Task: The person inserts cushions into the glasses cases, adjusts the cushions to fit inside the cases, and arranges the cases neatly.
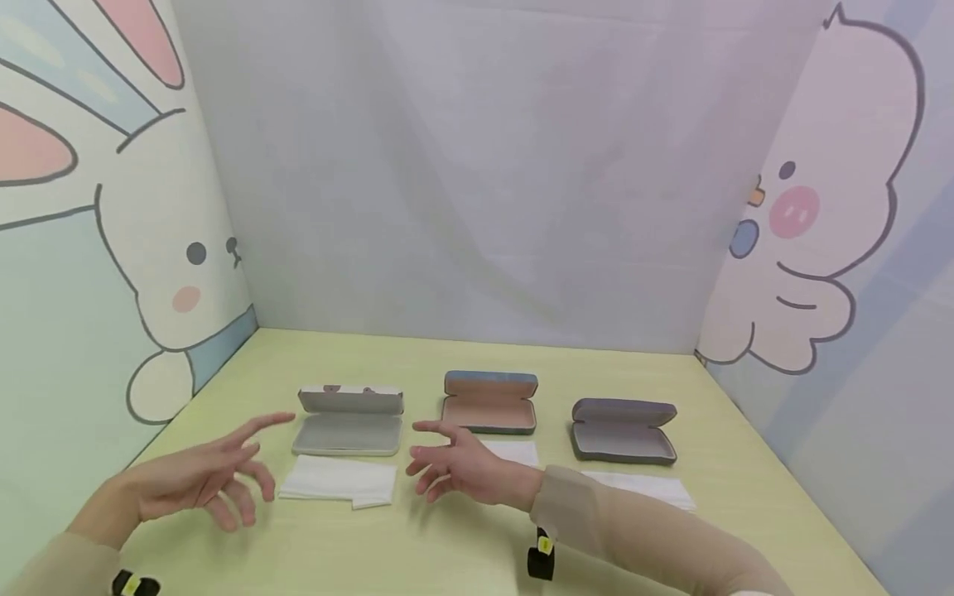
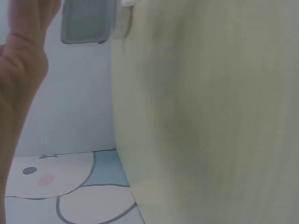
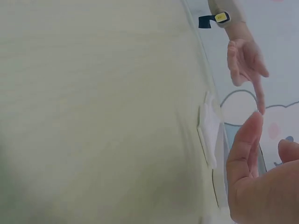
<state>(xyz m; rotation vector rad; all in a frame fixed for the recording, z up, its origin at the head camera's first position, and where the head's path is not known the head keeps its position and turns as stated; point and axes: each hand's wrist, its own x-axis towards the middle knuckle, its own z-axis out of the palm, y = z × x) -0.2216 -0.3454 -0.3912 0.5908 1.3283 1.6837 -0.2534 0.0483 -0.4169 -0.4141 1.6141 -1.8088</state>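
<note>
In the head view my left hand [image 1: 204, 478] hovers at the left, index finger stretched toward a grey-lined glasses case [image 1: 349, 432] with its lid up. My right hand [image 1: 469, 465] is held above the table between that case and a pink-lined glasses case [image 1: 488, 412], fingers loosely bent with nothing in them. A folded white cloth [image 1: 339, 480] lies in front of the left case. Partly behind my right hand is a second white cloth [image 1: 514, 452]. The left wrist view shows part of the grey-lined case [image 2: 88, 21] beyond my hand [image 2: 21, 70].
A dark glasses case [image 1: 624, 432] stands with its lid up at the right, a white cloth [image 1: 643, 488] before it, partly covered by my right sleeve [image 1: 626, 521]. Curtain walls with cartoon figures enclose the yellow table [image 1: 328, 546] on three sides.
</note>
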